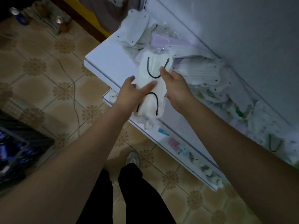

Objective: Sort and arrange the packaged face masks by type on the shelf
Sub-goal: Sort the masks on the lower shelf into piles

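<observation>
Beige patterned floor tiles (48, 65) ran under a white shelf (106, 62) that stood against a pale wall, and the light was dim. The person stood close, black trousers and one grey shoe (133, 158) visible below outstretched bare arms.

Both hands held one packaged face mask (152, 88), white with black ear loops, above the shelf's front edge. The left hand (131, 92) gripped its lower half, thumb laid flat across the front and the other fingers behind it, so that grip was closed around the pack. The right hand (175, 88) pinched the pack's right edge near the upper loop, thumb tip on the front; that grip was closed on the pack too.

Behind it on the shelf lay a loose heap of other masks: a white one with dark dots at its corners (134, 28) at the far end, lilac-tinted packs (161, 40) beside it, and pleated white masks (202, 71) just right of the held pack. Printed packs (265, 125) were heaped farther right. A lower shelf (186, 147) carried small items too blurred to identify. Two cans (16, 14) stood on the floor far left.
</observation>
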{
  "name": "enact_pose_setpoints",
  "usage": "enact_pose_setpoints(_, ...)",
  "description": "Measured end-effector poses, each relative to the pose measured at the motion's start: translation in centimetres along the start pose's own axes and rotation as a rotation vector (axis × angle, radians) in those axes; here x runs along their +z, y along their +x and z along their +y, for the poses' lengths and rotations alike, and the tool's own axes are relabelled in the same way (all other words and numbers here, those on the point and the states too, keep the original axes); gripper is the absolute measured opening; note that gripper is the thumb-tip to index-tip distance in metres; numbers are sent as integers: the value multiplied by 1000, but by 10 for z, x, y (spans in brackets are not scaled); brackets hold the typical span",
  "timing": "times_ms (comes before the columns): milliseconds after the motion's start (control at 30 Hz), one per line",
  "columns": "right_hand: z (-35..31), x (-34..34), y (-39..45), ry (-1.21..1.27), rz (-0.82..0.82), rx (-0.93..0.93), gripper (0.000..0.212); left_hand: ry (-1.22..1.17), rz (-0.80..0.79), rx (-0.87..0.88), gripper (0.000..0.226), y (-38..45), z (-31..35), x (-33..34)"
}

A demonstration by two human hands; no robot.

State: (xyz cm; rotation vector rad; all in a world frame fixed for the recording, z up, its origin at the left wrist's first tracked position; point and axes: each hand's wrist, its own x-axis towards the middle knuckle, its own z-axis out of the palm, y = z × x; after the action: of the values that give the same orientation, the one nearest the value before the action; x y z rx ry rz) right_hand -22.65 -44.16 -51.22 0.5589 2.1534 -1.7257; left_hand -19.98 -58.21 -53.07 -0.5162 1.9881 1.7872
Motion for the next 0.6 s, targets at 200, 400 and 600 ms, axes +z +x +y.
enact_pose_setpoints(200, 34, -91, 26, -1176, 266, -503, 61, -114, 24, -26, 17, 18, -9, 5)
enact_pose_setpoints(400, 53, -166, 31, -1445, 232, -457, 34, -202, 2, -70, 11, 11, -22, 17)
enact_pose_setpoints(600, 17, -146, 4, -877, 587, -536, 25, -230, 6, -100, 19, 0, -21, 37)
